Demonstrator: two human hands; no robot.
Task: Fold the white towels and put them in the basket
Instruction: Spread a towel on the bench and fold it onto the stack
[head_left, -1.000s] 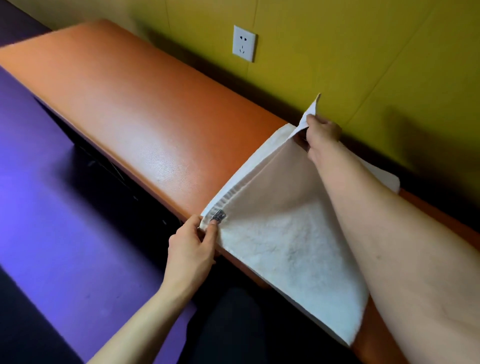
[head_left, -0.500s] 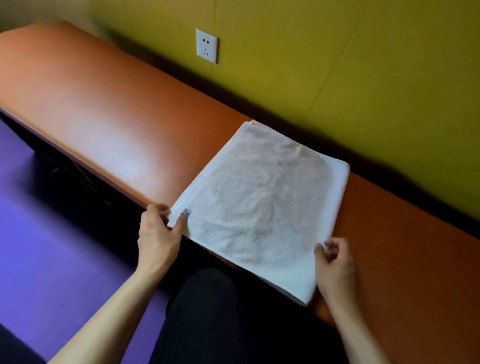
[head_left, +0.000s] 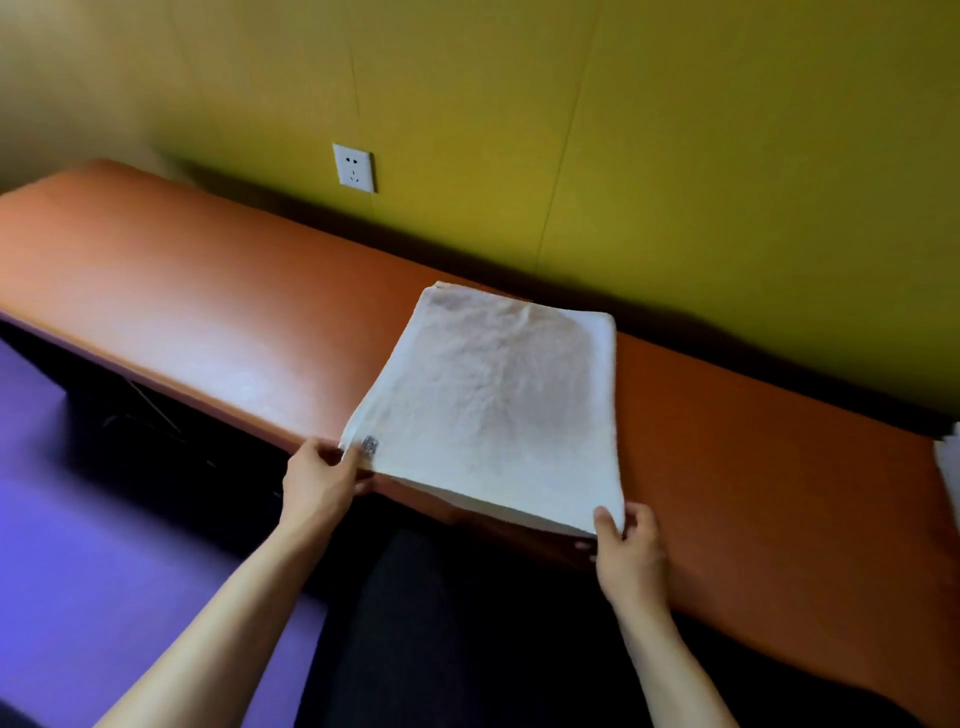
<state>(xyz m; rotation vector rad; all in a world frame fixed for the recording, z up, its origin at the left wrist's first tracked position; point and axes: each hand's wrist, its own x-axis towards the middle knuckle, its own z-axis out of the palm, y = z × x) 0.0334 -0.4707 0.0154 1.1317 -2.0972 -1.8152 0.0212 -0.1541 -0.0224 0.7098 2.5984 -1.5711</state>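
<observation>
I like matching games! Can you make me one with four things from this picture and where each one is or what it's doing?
Things:
1. white towel
2. left hand
3. right hand
4. wall socket

Places:
A. on the yellow wall
B. pinching the towel's near right corner
C. lying folded on the orange bench
D. pinching the towel's near left corner, by the small tag

Pairs: 1-C, 2-D, 3-B, 4-A

A plain indoor room, its kind unclear: a long orange counter (head_left: 182, 291) runs along a yellow-green panelled wall (head_left: 675, 156) with a white power socket (head_left: 354, 168) at 11 o'clock, above a purple floor (head_left: 78, 545).
</observation>
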